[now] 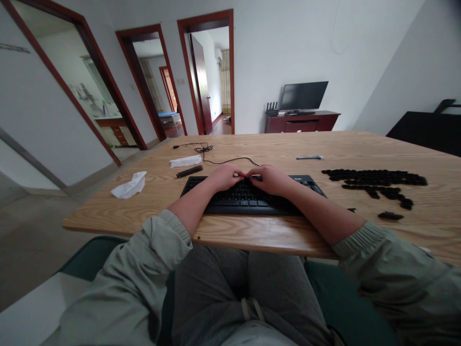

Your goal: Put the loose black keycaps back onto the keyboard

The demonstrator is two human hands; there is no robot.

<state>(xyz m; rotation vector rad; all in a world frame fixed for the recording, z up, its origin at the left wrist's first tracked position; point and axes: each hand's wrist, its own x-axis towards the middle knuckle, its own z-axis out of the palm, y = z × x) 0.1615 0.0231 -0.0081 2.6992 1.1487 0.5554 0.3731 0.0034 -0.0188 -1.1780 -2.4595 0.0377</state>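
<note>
Black keyboard under both hands now: left hand, right hand curled, fingertips meeting at top key row, any pinch hidden. Loose keycaps in rows on tabletop, right of keyboard; crumpled tissue left of it.

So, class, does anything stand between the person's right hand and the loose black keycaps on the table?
Yes, the keyboard's right end, lying flat beside the right hand; past it, only wooden tabletop runs to the loose black keycaps.
</note>
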